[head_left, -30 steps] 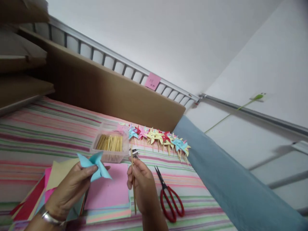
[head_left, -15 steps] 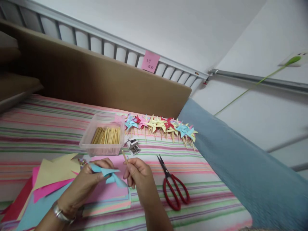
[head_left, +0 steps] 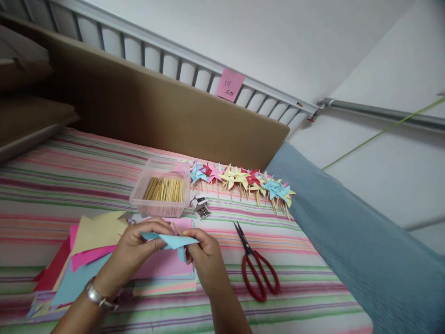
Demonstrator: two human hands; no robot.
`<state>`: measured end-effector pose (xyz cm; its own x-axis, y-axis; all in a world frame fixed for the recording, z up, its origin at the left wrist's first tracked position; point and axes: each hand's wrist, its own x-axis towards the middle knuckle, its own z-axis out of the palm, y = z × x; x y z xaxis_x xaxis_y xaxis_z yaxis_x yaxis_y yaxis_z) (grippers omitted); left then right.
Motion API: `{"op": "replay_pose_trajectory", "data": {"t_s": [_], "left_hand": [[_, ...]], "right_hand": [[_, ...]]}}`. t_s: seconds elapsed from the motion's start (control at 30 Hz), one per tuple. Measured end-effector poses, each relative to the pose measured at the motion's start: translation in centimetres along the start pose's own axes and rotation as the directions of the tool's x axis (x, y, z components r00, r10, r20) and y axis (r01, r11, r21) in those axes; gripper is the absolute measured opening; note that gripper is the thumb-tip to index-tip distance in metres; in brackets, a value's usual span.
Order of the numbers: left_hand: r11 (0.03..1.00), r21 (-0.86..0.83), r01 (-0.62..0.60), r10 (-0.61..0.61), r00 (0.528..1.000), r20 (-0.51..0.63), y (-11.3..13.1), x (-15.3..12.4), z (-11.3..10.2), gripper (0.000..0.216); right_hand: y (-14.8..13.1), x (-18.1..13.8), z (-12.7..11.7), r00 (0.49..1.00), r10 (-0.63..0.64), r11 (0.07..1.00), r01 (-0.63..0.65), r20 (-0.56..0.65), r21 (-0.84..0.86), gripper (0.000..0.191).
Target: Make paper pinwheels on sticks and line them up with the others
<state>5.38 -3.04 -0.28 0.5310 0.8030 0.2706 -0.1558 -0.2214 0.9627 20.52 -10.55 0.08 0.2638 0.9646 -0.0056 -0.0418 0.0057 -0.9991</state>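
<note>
My left hand (head_left: pixel 137 246) is closed on a light blue paper pinwheel (head_left: pixel 177 240), gripping its left side. My right hand (head_left: pixel 206 257) is closed on a thin wooden stick (head_left: pixel 177 228), whose upper end shows just behind the pinwheel. The right fingers touch the pinwheel's right side, and the paper hides where stick and pinwheel meet. Beneath both hands lies a stack of pink and other coloured paper (head_left: pixel 163 265). Left of it are loose cut sheets (head_left: pixel 99 232) in yellow, pink, blue and red.
Red-handled scissors (head_left: pixel 255 264) lie to the right. A clear plastic box (head_left: pixel 139 204) of wooden sticks stands behind the hands, beside a small open box of metal pins (head_left: pixel 201 211). Finished pinwheels (head_left: pixel 236 178) line the back, before a cardboard panel (head_left: pixel 167 116).
My hands have come together, bringing the stick behind the blue pinwheel. The right fingers now touch the paper. The whole view has shifted slightly.
</note>
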Motion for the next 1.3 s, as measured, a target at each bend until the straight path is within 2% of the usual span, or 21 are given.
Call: {"op": "replay_pose_trajectory", "data": {"t_s": [0.53, 1.3], "left_hand": [[0.997, 0.044, -0.064, 0.068, 0.994, -0.085, 0.07, -0.17, 0.01, 0.009], [1.000, -0.014, -0.024, 0.021, 0.984, -0.178, 0.01, -0.12, -0.46, 0.005]], "right_hand": [[0.14, -0.04, 0.30, 0.993, -0.119, 0.983, 0.120, 0.012, -0.137, 0.013], [0.45, -0.08, 0.00, 0.987, -0.158, 0.966, 0.154, -0.001, -0.210, 0.015]]}}
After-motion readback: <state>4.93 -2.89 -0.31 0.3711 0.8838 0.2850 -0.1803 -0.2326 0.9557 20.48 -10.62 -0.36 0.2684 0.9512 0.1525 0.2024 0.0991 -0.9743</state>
